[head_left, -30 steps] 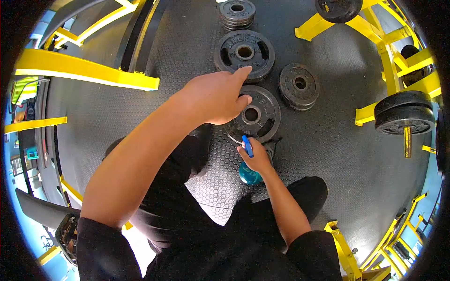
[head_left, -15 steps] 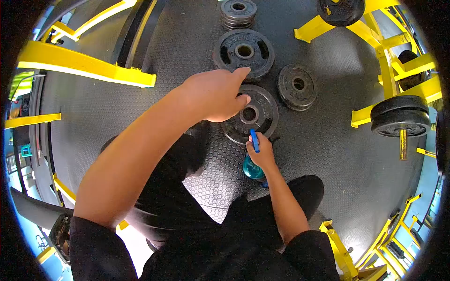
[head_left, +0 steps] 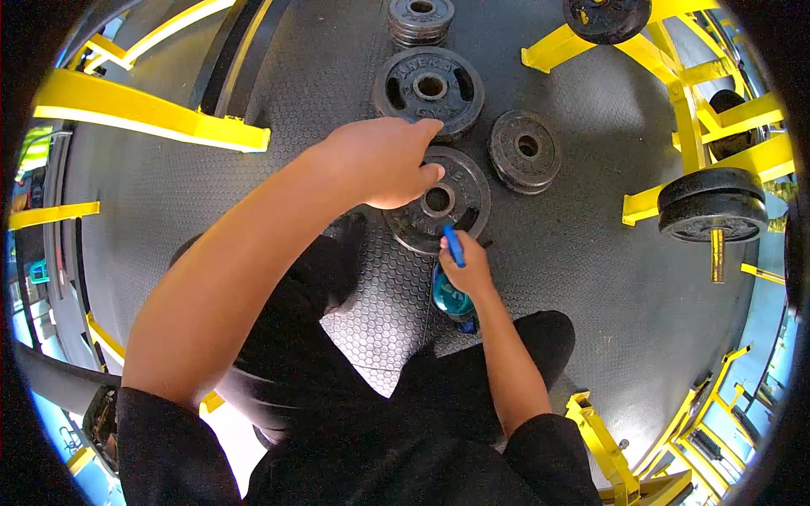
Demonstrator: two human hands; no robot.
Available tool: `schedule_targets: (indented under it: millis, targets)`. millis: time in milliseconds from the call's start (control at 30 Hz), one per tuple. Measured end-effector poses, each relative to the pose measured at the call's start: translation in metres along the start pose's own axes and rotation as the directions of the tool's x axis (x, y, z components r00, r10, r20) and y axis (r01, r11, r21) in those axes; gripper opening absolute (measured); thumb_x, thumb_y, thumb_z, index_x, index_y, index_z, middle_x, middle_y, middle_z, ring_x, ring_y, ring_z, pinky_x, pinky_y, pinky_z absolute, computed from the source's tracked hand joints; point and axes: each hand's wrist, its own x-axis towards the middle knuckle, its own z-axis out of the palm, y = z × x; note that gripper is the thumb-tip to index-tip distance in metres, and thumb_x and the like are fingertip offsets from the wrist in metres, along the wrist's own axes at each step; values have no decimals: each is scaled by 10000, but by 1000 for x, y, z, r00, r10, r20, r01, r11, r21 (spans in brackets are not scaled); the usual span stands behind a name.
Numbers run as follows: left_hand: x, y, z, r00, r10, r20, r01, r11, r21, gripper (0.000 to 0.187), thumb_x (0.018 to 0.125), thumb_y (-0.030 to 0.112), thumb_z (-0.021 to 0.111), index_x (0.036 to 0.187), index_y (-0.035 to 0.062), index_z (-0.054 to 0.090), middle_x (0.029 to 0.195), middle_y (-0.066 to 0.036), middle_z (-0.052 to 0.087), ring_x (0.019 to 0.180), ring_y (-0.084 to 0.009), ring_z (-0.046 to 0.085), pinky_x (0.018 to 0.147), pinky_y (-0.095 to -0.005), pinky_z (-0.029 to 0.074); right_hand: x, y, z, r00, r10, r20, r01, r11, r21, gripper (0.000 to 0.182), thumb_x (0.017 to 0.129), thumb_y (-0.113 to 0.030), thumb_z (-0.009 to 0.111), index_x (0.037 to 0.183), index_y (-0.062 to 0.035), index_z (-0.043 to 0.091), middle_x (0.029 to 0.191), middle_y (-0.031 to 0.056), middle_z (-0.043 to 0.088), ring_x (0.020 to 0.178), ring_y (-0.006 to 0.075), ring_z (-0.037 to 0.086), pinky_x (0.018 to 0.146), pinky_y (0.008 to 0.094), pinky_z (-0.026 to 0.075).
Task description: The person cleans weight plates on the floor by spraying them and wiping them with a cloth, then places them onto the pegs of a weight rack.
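Note:
My left hand [head_left: 388, 164] is over the left side of the nearest black weight plate [head_left: 472, 181], overlapping it in this view. Its index finger stretches forward toward a larger plate [head_left: 430, 66], and the thumb is apart from it; the other fingers are hidden. In my right hand [head_left: 469, 266] is a spray bottle [head_left: 450, 295] with a blue head and a teal see-through body. The head points forward over the near edge of the nearest plate. My fingers wrap round the bottle just below the head.
More plates [head_left: 525, 150] lie to the right, and a small stack [head_left: 421, 21] stands at the far end. Yellow rack frames [head_left: 152, 111] flank both sides, with plates [head_left: 713, 207] loaded on the right one. Textured black rubber matting [head_left: 591, 287] covers the floor.
The view has shifted slightly, so everything sits a little further left and up. The spray bottle's head has turned a little in my right hand; my left hand keeps its pose.

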Motion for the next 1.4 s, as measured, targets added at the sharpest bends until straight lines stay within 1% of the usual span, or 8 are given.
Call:
schedule_targets:
  millis: [133, 300, 467, 633, 967, 1067, 1200, 1400]
  targets:
    - [3, 4, 0, 1000, -7, 0, 7, 1000, 3, 602, 954, 380, 562, 1448, 76, 398, 1275, -235, 596, 1197, -395, 564, 1004, -479, 458, -6, -22, 6, 966, 98, 240, -60, 985, -160, 187, 856, -183, 674, 947, -36, 602, 861, 185, 645, 823, 384, 653, 709, 436, 501]
    - [8, 5, -3, 998, -13, 60, 13, 1000, 2, 604, 958, 397, 550, 1447, 75, 400, 1275, -234, 595, 1198, -396, 564, 1006, -478, 459, -8, -31, -7, 988, 10, 154, 4, 996, -89, 212, 874, -208, 696, 976, -36, 623, 873, 152, 654, 781, 322, 655, 722, 379, 506]
    - [11, 7, -5, 996, -18, 87, 16, 1000, 25, 595, 958, 398, 548, 1440, 75, 415, 1276, -229, 597, 1197, -393, 565, 1010, -480, 458, 3, -18, -74, 938, -26, -344, -142, 879, -456, 494, 856, -432, 735, 1118, -24, 638, 983, 167, 633, 935, 332, 620, 846, 420, 473]
    - [18, 9, -2, 998, 26, 64, -29, 999, 41, 592, 957, 407, 546, 1432, 75, 428, 1274, -225, 600, 1194, -392, 568, 1002, -484, 466, 12, 28, -88, 668, -85, -739, -278, 893, -353, 681, 845, -491, 731, 1271, 20, 581, 1034, 178, 606, 958, 350, 586, 837, 445, 462]
    - [25, 15, -3, 999, 27, 43, -30, 998, 57, 474, 958, 377, 536, 1300, 48, 539, 1231, -168, 643, 1146, -346, 619, 936, -482, 509, 5, 82, -69, 761, 213, -613, -391, 905, -171, 482, 863, -355, 748, 1139, 16, 610, 1006, 118, 634, 902, 238, 598, 831, 369, 476]
    - [25, 16, -8, 999, 21, 38, -23, 998, 57, 464, 960, 361, 533, 1299, 44, 541, 1234, -168, 641, 1147, -341, 621, 935, -478, 511, -5, 85, -49, 536, 273, -799, -468, 884, -12, 430, 826, -340, 779, 1021, 3, 609, 913, 92, 612, 837, 222, 585, 787, 370, 477]
    - [32, 14, -10, 999, 22, 32, -24, 999, 43, 564, 942, 388, 561, 1403, 77, 467, 1214, -205, 636, 1120, -386, 619, 929, -488, 511, -26, 22, -22, 879, 443, -175, -473, 855, -213, 483, 780, -425, 783, 921, -9, 581, 889, 204, 641, 810, 383, 622, 785, 444, 500]
    - [37, 14, -18, 1000, -27, 5, 27, 1000, 7, 533, 941, 372, 566, 1377, 76, 490, 1177, -194, 647, 1093, -378, 632, 912, -484, 522, -29, 10, 29, 821, 548, 160, -320, 674, -666, 590, 768, -497, 745, 1009, 25, 614, 993, 267, 682, 959, 455, 656, 845, 520, 511]
